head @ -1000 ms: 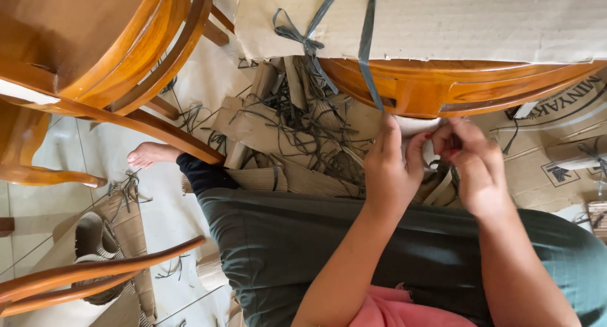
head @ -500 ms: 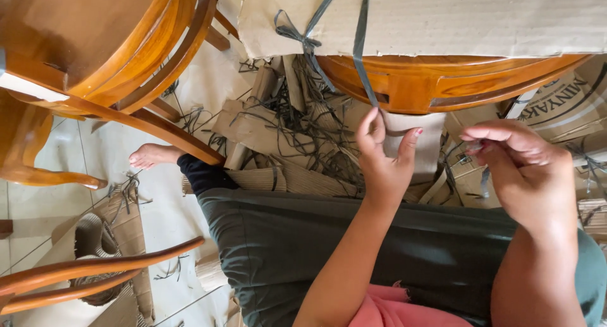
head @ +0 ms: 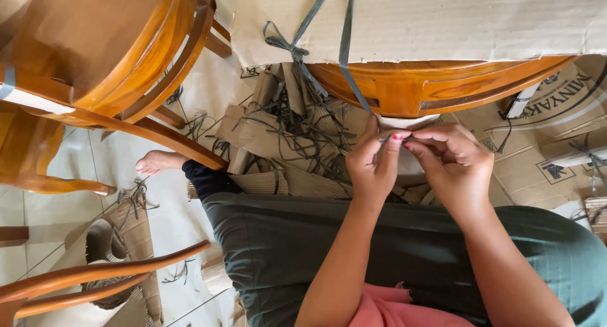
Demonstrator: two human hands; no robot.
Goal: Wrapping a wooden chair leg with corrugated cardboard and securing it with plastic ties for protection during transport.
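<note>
Both hands meet just below the rim of a cardboard-wrapped wooden chair (head: 404, 90), and the grip of each is closed to a pinch on the same dark grey strap (head: 356, 86). The left hand (head: 373, 166) nips the strap between thumb and forefinger, and the right hand (head: 452, 166) presses its fingertips against it from the other side, so the two hands touch. The strap runs up from the fingers over the edge of the cardboard wrapping (head: 442, 20), beside a knotted bow (head: 292, 49) of the same strapping that lies on the sheet. Below the hands, on the floor, lies a heap of corrugated cardboard offcuts and loose strap ends (head: 297, 134), spreading toward the person's bare foot (head: 158, 162). A flattened printed carton (head: 544, 156) lies to the right of it. Unwrapped wooden chairs (head: 101, 49) stand at the left.
</note>
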